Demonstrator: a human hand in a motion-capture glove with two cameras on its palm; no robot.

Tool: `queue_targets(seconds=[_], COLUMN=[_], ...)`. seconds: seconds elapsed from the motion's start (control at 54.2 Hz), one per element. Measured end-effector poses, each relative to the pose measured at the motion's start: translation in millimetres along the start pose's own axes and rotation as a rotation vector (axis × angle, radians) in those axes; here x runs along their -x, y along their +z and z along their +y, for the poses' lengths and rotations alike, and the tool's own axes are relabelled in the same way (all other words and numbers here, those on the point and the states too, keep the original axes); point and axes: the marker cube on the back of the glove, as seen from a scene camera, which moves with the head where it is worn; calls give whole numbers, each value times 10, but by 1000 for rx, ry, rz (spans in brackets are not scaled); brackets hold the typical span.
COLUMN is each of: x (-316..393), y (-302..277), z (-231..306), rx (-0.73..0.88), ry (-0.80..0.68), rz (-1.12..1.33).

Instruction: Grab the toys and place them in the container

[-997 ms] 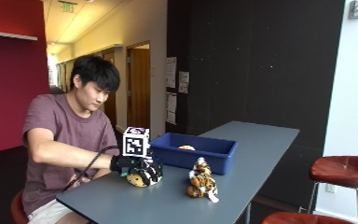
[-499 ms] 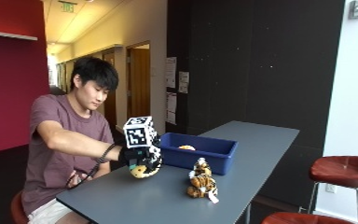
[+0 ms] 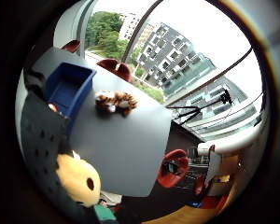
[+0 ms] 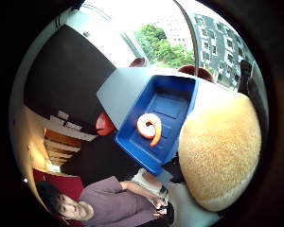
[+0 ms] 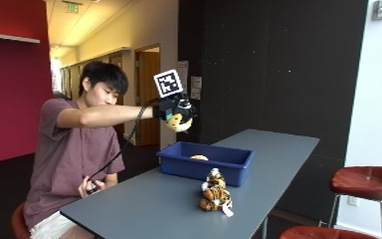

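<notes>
Above the boxy blue container [image 5: 206,163], gloved right hand [image 5: 170,107] grips a fuzzy round plush toy [image 5: 179,122].

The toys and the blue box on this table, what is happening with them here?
A person sits at the grey table and holds a yellow and black plush toy in the gloved right hand, raised high above the blue box. One small orange toy already lies inside the box. A tiger toy stands on the table beside the box, not yet picked up.
</notes>
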Motion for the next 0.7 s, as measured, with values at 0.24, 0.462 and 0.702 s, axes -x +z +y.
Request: queue_targets(seconds=[0.24, 0.462, 0.702], x=[1091, 1715, 1751], y=[242, 400, 612], z=[-751, -1110, -981], rx=[38, 67, 412], ry=[-37, 52, -142], rz=[-37, -72, -146])
